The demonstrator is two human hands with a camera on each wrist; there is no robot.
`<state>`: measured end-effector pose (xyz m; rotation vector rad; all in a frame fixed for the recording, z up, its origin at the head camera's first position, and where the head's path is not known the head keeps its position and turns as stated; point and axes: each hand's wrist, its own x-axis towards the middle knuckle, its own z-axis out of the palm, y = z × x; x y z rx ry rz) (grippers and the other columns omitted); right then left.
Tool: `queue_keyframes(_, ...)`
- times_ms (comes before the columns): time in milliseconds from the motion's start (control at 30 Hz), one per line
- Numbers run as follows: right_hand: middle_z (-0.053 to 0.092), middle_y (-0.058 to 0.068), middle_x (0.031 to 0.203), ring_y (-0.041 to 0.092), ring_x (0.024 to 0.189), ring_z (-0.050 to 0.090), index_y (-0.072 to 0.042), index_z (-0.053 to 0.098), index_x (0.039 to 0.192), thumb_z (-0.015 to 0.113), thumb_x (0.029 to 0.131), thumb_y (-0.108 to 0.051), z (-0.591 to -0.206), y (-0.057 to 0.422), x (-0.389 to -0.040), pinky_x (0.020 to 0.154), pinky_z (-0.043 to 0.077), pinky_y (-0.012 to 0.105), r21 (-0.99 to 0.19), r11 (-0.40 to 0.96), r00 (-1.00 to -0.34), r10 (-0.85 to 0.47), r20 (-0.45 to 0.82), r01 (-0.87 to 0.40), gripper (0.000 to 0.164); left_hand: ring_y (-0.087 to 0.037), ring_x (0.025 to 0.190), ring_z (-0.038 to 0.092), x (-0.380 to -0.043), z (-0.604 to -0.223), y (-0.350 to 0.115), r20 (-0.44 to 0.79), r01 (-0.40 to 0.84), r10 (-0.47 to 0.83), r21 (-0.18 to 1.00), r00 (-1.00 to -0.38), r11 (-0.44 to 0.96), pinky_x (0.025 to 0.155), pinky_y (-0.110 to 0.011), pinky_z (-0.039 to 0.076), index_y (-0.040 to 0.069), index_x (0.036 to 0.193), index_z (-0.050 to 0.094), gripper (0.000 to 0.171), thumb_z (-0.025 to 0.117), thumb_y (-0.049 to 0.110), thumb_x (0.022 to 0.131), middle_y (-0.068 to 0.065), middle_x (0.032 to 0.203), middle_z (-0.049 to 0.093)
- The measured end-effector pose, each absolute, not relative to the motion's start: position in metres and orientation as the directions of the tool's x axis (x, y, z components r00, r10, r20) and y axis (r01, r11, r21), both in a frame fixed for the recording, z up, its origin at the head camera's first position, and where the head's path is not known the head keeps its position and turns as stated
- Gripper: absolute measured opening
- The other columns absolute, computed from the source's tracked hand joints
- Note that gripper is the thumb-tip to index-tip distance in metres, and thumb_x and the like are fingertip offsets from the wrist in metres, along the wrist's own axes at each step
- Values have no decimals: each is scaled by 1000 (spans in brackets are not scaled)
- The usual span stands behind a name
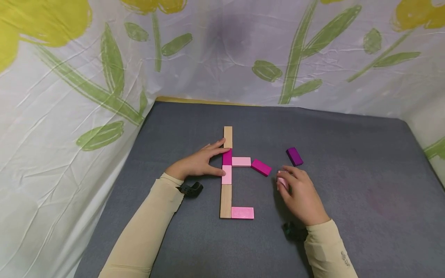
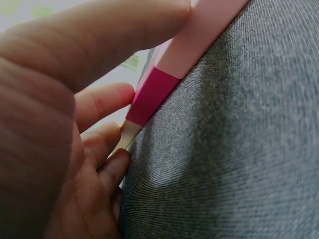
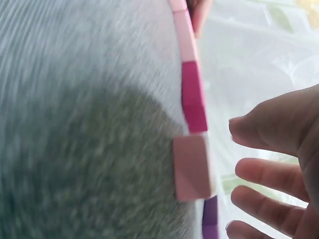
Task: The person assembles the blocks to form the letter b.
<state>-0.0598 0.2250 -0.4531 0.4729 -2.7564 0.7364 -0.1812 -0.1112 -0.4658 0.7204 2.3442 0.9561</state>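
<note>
A column of end-to-end blocks stands near the middle: a plain wood block (image 1: 228,133), a magenta block (image 1: 227,159), a pink block (image 1: 228,179) and another wood block (image 1: 226,200). My left hand (image 1: 194,165) rests its extended fingers and thumb against the column's left side. A second pink block (image 1: 241,162) juts right from the column, and a tilted magenta block (image 1: 261,167) lies at its end. My right hand (image 1: 307,199) hovers around a loose pink block (image 3: 192,167); in the right wrist view its spread fingers are apart from that block.
Beyond the right hand lies a purple block (image 1: 294,156). One more pink block (image 1: 242,212) extends right from the column's near end. The dark grey cloth surface (image 1: 347,154) is bordered by a white curtain with flower prints (image 1: 222,69).
</note>
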Motion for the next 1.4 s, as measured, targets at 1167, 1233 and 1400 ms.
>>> queue_keyframes(1167, 68, 11, 110, 26, 94, 66, -4, 78, 118, 85, 89, -16, -449, 222, -58, 84, 57, 49, -522, 813, -965, -246, 93, -258, 32, -36, 163, -1, -181, -467, -112, -239, 292, 640, 738, -730, 609, 128, -61, 2, 25, 165, 37, 89, 82, 41, 90, 4, 178, 3)
queue_keyframes(1233, 68, 10, 109, 25, 93, 65, -4, 79, 117, 86, 88, -16, -450, 221, -58, 83, 57, 48, -522, 810, -961, -258, 95, -269, 32, -36, 163, -1, -182, -467, -112, -240, 291, 639, 737, -731, 610, 129, -61, 2, 26, 165, 36, 89, 82, 42, 90, 5, 178, 3)
queue_keyframes(1400, 67, 7, 107, 20, 90, 63, -5, 79, 116, 88, 86, -17, -450, 220, -55, 79, 56, 42, -520, 801, -952, -292, 94, -297, 34, -35, 163, -1, -182, -468, -112, -243, 285, 636, 739, -732, 610, 129, -60, 2, 27, 165, 37, 89, 82, 43, 90, 6, 178, 3)
